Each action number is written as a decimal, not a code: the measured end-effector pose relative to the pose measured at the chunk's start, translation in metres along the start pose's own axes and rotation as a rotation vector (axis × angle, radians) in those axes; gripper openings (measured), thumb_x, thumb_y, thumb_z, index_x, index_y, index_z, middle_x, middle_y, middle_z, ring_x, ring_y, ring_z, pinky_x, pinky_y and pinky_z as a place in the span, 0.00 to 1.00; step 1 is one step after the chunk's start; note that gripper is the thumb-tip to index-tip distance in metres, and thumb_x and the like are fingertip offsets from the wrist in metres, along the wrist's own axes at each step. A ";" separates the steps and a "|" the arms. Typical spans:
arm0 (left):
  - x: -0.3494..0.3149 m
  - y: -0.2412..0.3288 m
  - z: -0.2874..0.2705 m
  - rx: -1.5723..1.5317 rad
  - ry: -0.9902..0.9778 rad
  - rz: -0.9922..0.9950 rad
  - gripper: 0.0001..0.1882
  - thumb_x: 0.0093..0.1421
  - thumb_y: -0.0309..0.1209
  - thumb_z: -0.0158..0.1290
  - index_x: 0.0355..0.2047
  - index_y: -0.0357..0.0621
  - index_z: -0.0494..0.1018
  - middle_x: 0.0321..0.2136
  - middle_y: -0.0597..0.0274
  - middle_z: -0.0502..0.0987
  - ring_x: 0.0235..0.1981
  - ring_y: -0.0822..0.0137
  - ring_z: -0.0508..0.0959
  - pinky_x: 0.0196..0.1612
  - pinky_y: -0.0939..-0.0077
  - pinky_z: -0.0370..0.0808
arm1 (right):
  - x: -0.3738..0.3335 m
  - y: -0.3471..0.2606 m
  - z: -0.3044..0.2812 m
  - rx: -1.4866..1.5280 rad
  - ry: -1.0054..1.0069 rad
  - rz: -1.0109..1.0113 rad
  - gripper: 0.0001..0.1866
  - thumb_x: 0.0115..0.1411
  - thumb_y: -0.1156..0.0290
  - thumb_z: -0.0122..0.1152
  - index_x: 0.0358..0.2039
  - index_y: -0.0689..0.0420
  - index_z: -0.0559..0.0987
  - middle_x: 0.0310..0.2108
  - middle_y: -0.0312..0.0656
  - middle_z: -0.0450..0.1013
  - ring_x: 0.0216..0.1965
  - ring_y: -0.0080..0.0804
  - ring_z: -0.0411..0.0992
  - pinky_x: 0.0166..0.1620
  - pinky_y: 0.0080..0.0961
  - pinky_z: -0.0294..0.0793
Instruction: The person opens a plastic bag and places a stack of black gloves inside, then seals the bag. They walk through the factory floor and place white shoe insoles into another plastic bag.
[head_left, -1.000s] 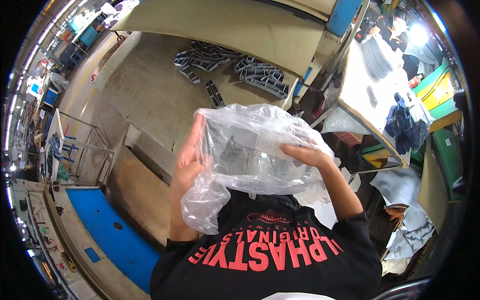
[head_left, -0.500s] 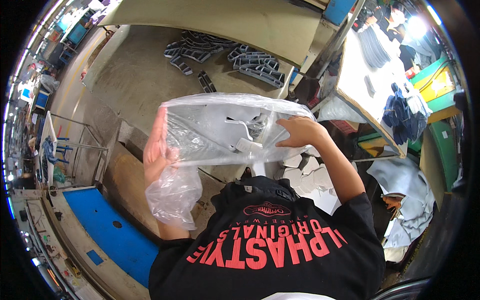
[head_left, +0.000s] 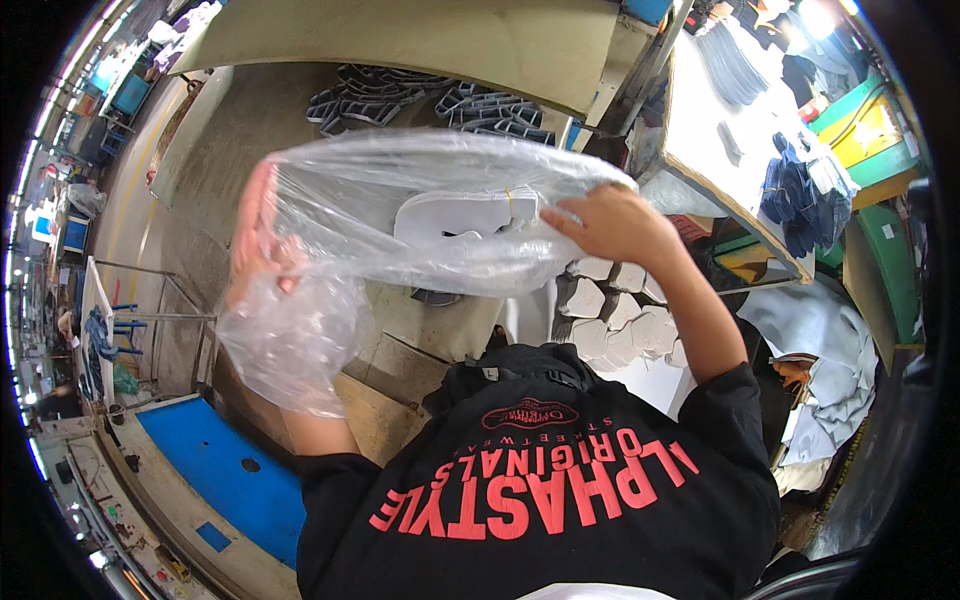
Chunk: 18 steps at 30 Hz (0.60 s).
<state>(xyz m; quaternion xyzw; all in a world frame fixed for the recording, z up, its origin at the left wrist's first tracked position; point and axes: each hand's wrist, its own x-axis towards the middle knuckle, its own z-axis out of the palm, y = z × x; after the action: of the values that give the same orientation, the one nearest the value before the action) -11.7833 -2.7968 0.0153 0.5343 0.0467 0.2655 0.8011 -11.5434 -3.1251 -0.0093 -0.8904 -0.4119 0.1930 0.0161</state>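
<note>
I hold a large clear plastic bag stretched out in front of my chest. My left hand grips its left end from behind the film, where loose plastic hangs down. My right hand grips the bag's right end from above. Inside the bag lies a bundle of white flat sole-shaped pieces, held together by a thin band.
Stacks of white cut pieces lie below my right forearm. Dark grey moulded parts are heaped on the floor ahead. A work table with dark cloth stands at right. A blue-topped bench and a cardboard box sit at lower left.
The bag has gone from bunched up near my chest to stretched out flat and wide. My left hand moved out to the left, and the white pieces inside now show clearly.
</note>
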 end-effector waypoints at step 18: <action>0.039 -0.024 0.031 0.313 -0.126 0.046 0.49 0.49 0.22 0.47 0.75 0.28 0.49 0.77 0.44 0.50 0.71 0.58 0.60 0.72 0.66 0.55 | 0.039 0.019 -0.061 -0.117 0.100 -0.084 0.30 0.75 0.44 0.42 0.68 0.47 0.72 0.47 0.54 0.81 0.62 0.51 0.72 0.75 0.55 0.49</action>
<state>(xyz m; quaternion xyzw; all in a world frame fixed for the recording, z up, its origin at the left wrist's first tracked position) -11.7301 -2.8111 0.0159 0.6690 0.0247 0.2391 0.7033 -11.4852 -3.1010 0.0308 -0.8804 -0.4581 0.1229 -0.0072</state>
